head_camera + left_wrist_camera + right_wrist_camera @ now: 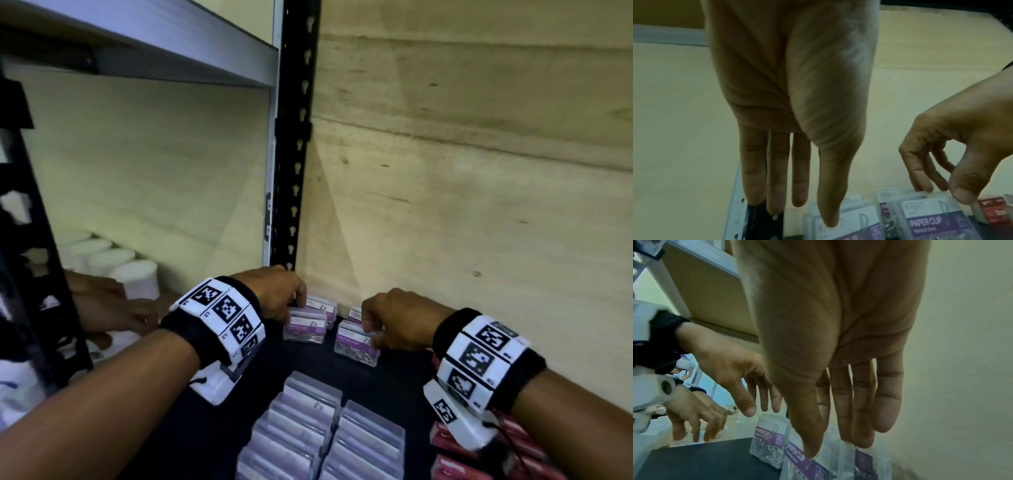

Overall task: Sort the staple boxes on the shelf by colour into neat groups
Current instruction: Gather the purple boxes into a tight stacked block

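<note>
Several clear boxes with purple PAPER CLIP labels stand at the back of the dark shelf (387, 380). My right hand (371, 334) (832, 449) pinches the right front box (354, 349) (807, 469) (931, 222), thumb on its front and fingers behind it. My left hand (298, 310) (801, 217) (758, 410) hangs over the left front box (303, 330) (849, 227) (766, 447) with straight fingers and its thumb tip close to the top. Two more purple boxes (323, 306) stand behind, against the wall.
Two rows of clear boxes (308, 428) fill the shelf front, with red boxes (455, 469) (992, 209) at the right under my wrist. A black slotted post (294, 137) stands at the back corner. Beyond it are white cylinders (133, 277) and another person's hand (109, 308).
</note>
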{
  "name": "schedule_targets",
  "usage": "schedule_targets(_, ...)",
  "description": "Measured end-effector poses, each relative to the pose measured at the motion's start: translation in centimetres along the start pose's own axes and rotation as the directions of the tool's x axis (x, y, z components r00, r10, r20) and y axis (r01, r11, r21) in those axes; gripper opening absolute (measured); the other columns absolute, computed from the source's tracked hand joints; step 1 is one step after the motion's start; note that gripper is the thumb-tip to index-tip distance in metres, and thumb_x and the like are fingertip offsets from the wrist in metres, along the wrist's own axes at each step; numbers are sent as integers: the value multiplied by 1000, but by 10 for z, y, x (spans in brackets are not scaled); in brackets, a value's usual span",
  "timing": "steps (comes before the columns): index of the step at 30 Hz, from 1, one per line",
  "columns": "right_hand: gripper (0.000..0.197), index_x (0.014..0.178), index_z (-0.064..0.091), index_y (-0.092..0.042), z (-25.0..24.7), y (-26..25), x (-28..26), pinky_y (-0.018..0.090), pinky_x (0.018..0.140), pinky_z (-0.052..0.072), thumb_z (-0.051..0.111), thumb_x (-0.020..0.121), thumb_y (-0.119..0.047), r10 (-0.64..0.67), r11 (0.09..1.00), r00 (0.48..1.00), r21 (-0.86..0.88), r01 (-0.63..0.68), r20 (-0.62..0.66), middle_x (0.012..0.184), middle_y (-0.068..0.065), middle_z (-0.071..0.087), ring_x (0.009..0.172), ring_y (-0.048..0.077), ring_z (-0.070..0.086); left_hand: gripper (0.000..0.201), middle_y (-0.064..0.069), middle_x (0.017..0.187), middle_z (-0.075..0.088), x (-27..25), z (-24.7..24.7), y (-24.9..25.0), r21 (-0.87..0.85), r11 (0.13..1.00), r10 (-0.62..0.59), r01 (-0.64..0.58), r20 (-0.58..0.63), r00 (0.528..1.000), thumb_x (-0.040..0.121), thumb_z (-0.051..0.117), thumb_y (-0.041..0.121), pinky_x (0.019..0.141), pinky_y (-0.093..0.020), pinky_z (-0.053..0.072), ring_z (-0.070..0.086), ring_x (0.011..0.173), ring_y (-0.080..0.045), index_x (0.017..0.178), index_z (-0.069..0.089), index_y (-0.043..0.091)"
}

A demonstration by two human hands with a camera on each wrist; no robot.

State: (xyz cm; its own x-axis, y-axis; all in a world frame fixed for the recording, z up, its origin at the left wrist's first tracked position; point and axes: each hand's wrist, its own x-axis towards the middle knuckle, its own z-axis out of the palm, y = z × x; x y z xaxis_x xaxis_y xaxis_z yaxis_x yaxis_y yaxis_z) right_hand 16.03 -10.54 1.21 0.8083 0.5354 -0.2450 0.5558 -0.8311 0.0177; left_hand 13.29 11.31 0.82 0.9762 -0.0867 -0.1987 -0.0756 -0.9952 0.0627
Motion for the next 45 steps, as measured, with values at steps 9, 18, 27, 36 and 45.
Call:
schedule_targets(9, 34, 117, 55, -26, -3, -3, 0, 32, 85, 51, 72, 88, -25, 2, 1000, 999, -17, -1, 53, 113, -2, 63, 99, 19, 60, 44, -2, 123, 56, 11, 7, 6, -8, 1000, 17, -17, 16, 1000, 87, 73, 20, 87, -29, 45, 57, 109, -23, 129, 61, 27)
schedule_targets(18, 46, 132, 55, -30, -5, -3, -29, 35, 98, 49, 71, 89, -30, -29, 999, 986, 32, 24, 166, 118, -3, 67, 107, 18, 61, 36, 7, 106, 68, -4, 9, 7, -238, 969, 94, -60, 137, 986, 87, 73, 15, 98, -30, 49, 63, 101, -12, 118, 69, 32)
schedule_targets(27, 43, 127, 57, -32, 1, -3, -57, 39, 96, 52, 73, 86, -29, -59, 994, 974, 100, 38, 219, 104, -7, 74, 100, 14, 67, 38, 15, 129, 62, -29, 4, 25, -156, 975, 186, -159, 177, 966, 91, 68, 21, 90, -18, 42, 56, 116, -6, 125, 65, 38)
schedule_targets(36, 44, 128, 56, -32, 2, -11, -71, 37, 95, 52, 73, 88, -29, -82, 992, 969, 109, 58, 235, 105, -5, 74, 99, 15, 68, 39, 16, 131, 61, -39, 6, 30, -130, 974, 211, -184, 239, 948, 93, 65, 21, 95, -19, 40, 55, 119, -4, 128, 63, 38)
schedule_targets(45, 45, 129, 55, -32, 2, -16, -78, 37, 96, 51, 73, 88, -29, -82, 993, 965, 106, 57, 248, 108, -4, 73, 101, 15, 67, 40, 4, 111, 72, -44, 6, 34, -166, 968, 233, -191, 292, 928, 94, 65, 17, 74, -15, 50, 66, 82, -8, 129, 62, 35)
